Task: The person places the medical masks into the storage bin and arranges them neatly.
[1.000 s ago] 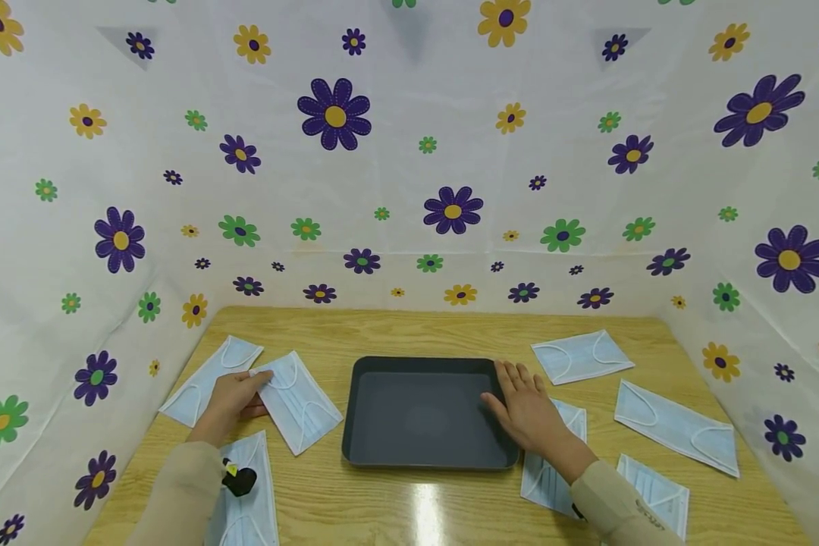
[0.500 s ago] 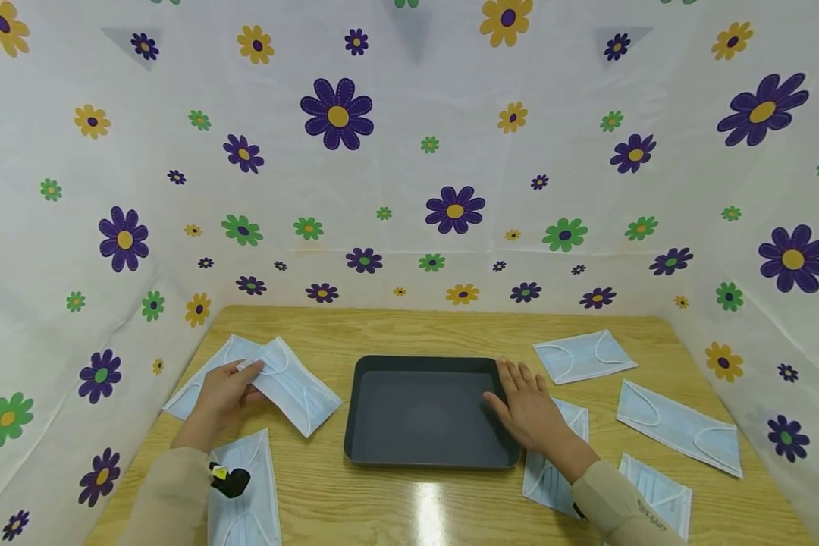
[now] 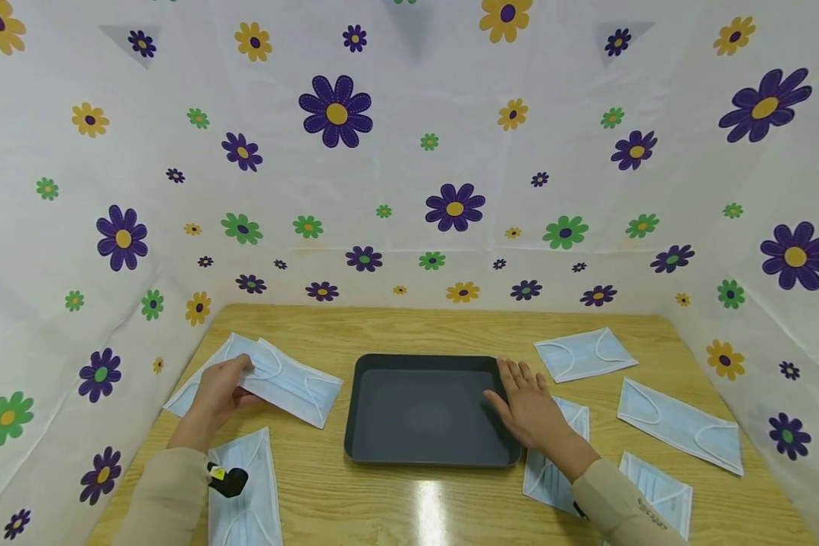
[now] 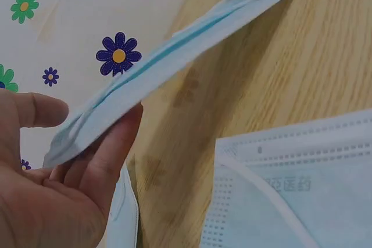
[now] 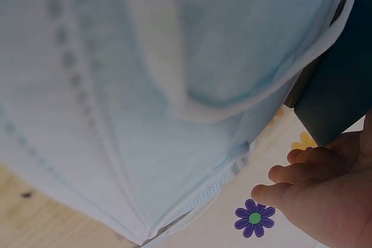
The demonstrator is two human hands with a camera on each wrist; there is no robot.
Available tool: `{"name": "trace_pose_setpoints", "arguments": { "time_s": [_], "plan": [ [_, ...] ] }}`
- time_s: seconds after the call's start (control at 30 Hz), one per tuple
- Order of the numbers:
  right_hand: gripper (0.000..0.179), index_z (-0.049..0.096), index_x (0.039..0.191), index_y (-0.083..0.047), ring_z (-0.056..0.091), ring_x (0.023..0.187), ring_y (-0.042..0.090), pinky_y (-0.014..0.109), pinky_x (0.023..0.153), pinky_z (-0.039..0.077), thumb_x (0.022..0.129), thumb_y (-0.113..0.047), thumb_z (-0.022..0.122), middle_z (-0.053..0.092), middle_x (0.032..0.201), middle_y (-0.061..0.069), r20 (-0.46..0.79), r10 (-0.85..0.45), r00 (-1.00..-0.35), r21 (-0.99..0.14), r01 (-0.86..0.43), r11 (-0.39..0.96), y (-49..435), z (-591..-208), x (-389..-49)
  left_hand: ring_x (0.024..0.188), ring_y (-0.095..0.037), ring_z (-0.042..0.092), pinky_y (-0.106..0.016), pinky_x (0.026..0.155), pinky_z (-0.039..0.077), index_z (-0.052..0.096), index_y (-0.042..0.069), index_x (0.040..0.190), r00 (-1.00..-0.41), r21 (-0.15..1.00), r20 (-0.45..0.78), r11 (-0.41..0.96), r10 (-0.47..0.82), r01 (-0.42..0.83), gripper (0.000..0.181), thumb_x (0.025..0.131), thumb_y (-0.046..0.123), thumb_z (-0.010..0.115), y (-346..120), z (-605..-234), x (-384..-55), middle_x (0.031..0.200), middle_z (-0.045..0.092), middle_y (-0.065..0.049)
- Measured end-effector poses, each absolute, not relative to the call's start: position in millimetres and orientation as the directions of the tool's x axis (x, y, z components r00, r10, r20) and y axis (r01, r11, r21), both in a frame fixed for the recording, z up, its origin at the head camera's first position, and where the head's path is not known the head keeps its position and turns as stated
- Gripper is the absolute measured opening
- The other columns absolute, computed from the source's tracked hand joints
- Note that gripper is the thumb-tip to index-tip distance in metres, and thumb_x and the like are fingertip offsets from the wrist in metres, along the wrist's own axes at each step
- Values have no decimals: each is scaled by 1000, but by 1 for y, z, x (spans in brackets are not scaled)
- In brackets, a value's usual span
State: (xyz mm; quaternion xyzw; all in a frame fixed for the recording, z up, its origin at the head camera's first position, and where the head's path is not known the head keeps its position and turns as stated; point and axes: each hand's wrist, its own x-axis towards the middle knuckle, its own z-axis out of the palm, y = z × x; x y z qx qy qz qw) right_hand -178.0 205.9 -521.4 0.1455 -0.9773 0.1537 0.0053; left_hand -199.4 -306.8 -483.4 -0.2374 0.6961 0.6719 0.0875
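Note:
My left hand (image 3: 218,394) pinches one end of a light blue face mask (image 3: 293,387), thumb above and fingers beneath. In the left wrist view that mask (image 4: 168,56) is seen nearly edge-on, tilted over the wood with a shadow under it. It overlaps another mask (image 3: 198,379) lying behind my hand. At the centre sits a dark grey rectangular tray (image 3: 423,417) with nothing in it. My right hand (image 3: 532,417) rests on the tray's right rim, fingers straight. Under that forearm lies a mask (image 3: 553,485), large and blurred in the right wrist view.
One more mask (image 3: 246,493) lies by my left sleeve. On the right are masks at the back (image 3: 583,355), at the far side (image 3: 679,425) and near my right sleeve (image 3: 658,489). A flowered white cloth (image 3: 396,167) encloses the wooden table (image 3: 355,500).
The held mask has swung its free end up and away from me, turning flatter across the view. My left hand has shifted slightly left; my right hand and the tray have stayed put.

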Motion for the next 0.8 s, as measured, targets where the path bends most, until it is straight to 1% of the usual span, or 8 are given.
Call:
{"name": "trace_pose_setpoints", "arguments": {
  "time_s": [0.07,0.13,0.23,0.33,0.4,0.53,0.63,0.8],
  "plan": [
    [73,28,163,7,30,154,55,74,122,24,112,-43,47,37,164,34,59,-284,-957,-299,-288,910,205,-521,-178,64,-5,67,-27,62,62,53,-9,134,-865,883,-447,45,-230,-468,50,102,28,61,-308,-486,-199,94,67,-3],
    [73,28,163,7,31,154,55,74,122,24,112,-43,47,37,163,34,61,-284,-957,-300,-289,909,205,-521,-178,71,-3,67,-27,66,63,45,-11,151,-868,869,-443,129,-225,-477,68,104,34,62,-310,-489,-198,122,66,-19],
    [73,28,163,6,31,154,55,74,122,24,112,-43,47,37,163,34,60,-283,-957,-301,-288,909,205,-521,-178,102,-15,70,-30,82,64,30,-9,161,-881,851,-432,236,-196,-470,79,106,39,61,-314,-493,-198,161,36,-33],
    [73,27,163,6,30,154,55,74,122,24,113,-43,47,37,163,34,52,-283,-958,-304,-285,909,205,-520,-177,141,-34,52,-31,92,61,23,-6,164,-891,849,-423,274,-163,-453,77,108,36,57,-316,-496,-199,170,22,-33],
    [73,26,164,6,29,154,55,74,122,24,113,-42,46,36,163,34,45,-283,-958,-309,-283,908,205,-519,-177,151,-40,38,-27,91,59,20,-6,165,-898,859,-415,263,-145,-440,76,110,34,55,-317,-497,-198,171,20,-33],
    [73,25,164,6,28,154,55,74,122,23,113,-42,46,35,164,35,35,-282,-959,-318,-279,906,205,-518,-176,119,-16,64,-20,82,58,15,-6,166,-909,885,-402,206,-110,-417,75,111,29,53,-317,-495,-197,171,18,-32],
    [73,25,164,6,28,155,55,74,122,23,113,-42,46,35,164,35,32,-285,-958,-316,-280,906,205,-517,-176,92,9,60,-18,79,58,13,-5,166,-913,898,-397,166,-95,-407,75,112,27,53,-317,-493,-197,171,18,-32],
    [74,26,164,6,28,155,55,74,122,23,113,-43,45,35,164,35,33,-288,-957,-310,-284,907,205,-519,-177,95,11,58,-16,82,58,8,-3,167,-917,915,-393,77,-68,-397,79,111,29,54,-316,-490,-199,173,14,-28]
  ]
}}
